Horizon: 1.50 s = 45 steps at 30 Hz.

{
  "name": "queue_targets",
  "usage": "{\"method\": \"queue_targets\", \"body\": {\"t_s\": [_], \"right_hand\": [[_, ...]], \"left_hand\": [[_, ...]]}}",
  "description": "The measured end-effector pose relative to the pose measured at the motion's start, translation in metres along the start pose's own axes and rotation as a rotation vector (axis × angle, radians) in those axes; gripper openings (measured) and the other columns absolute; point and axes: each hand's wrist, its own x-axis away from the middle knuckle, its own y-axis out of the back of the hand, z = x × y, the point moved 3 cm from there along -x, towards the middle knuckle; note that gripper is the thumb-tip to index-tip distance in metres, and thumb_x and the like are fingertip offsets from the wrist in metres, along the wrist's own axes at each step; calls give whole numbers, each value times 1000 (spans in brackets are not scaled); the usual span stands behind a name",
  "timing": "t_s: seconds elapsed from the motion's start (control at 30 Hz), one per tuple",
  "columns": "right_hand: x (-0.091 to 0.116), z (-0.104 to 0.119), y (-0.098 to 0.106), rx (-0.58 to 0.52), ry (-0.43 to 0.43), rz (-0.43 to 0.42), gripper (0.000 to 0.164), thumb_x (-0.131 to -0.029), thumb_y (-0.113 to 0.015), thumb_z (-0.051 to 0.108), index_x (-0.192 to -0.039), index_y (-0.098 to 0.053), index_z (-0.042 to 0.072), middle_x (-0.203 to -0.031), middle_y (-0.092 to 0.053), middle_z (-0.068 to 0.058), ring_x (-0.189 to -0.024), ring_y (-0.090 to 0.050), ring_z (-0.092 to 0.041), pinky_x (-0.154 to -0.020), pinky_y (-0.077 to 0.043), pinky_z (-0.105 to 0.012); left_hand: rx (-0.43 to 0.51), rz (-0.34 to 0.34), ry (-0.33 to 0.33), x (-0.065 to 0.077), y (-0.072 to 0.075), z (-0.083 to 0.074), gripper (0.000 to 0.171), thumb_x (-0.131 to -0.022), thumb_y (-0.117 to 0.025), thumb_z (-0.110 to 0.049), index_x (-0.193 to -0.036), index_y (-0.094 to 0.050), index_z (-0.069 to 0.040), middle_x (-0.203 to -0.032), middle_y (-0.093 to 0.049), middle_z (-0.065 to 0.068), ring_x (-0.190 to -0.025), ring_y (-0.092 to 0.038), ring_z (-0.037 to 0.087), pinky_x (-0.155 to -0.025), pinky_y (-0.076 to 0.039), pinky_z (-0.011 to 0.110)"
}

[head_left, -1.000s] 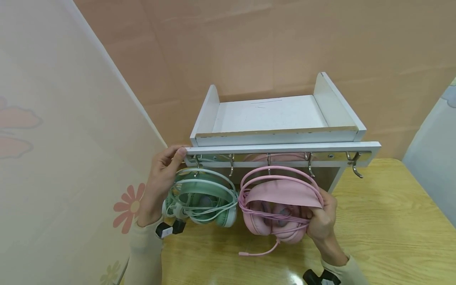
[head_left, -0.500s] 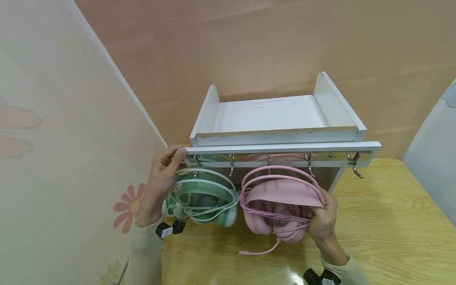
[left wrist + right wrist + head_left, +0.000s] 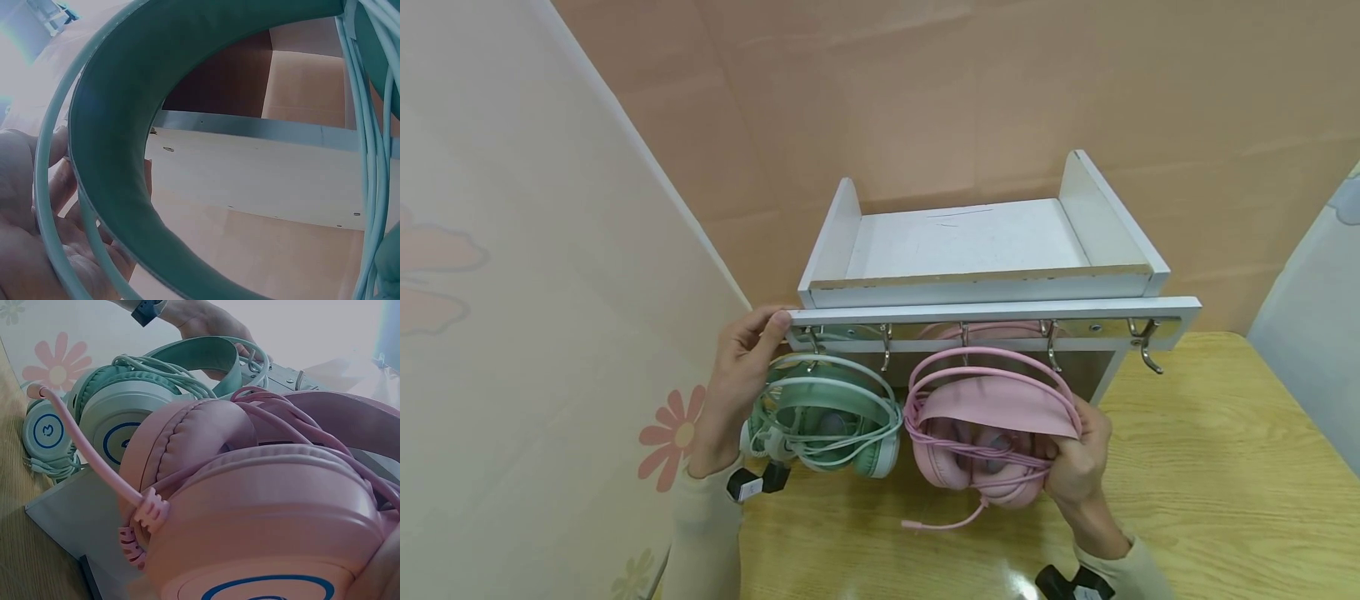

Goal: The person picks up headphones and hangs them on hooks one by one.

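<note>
With thumb in front and fingers behind, my left hand (image 3: 739, 367) grips the left end of a white hook rail (image 3: 1000, 313). A green headset (image 3: 829, 398) with white-green wire bands hangs just below that hand, its cord wrapped round it. My right hand (image 3: 1078, 458) pinches the right side of a pink headset (image 3: 992, 402) whose bands overlap the middle hook in the head view. Its cord is bundled across the earcups, and the microphone boom (image 3: 90, 447) sticks out. In the left wrist view the green headband (image 3: 112, 125) crosses in front of my fingers.
Metal hooks line the rail, and the rightmost hook (image 3: 1146, 343) carries nothing. Behind the rail is a white shelf (image 3: 962, 242) with raised sides. A wooden table (image 3: 1217, 467) lies below. A flower-patterned panel (image 3: 587, 333) stands close on the left.
The pink headset's microphone tip has swung slightly up, and its bands have shifted a touch to the right. Both hands keep their holds.
</note>
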Motion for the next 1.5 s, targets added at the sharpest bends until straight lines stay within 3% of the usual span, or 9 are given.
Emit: {"method": "queue_targets", "body": {"t_s": [0.23,1.07,1.3,1.5], "right_hand": [[2,1,-2,7,-5,-7,32,-80,-25,-23,-64,-41,-1,-47,-29,-4,-35,-21,-16,-30,-19,-20],[0,-5,2,-22,-33,8,28,-76,-26,-23,-61,-35,-1,-45,-26,-5,-32,-20,-18,-28,-20,-23],[0,-9,3,-28,6,66,34,-78,-21,-24,-63,-39,1,-46,-29,-4,-33,-23,-15,-29,-22,-21],[-2,-11,5,-38,23,75,47,-80,-20,-25,-71,-56,3,-50,-31,-5,-35,-22,-15,-30,-19,-22]], "left_hand": [[7,6,0,0,0,0,28,-111,-57,-7,-110,-78,-25,-107,-72,-6,-93,-70,8,-85,-65,25],[14,8,-10,0,1,-1,28,-111,-57,-6,-110,-78,-24,-106,-72,-6,-94,-70,8,-84,-64,25],[17,1,9,0,2,-1,28,-111,-56,-6,-110,-78,-24,-108,-72,-6,-96,-71,8,-85,-65,25],[9,6,4,0,2,-2,30,-111,-56,-5,-110,-78,-25,-107,-71,-6,-95,-71,8,-85,-65,25]]}}
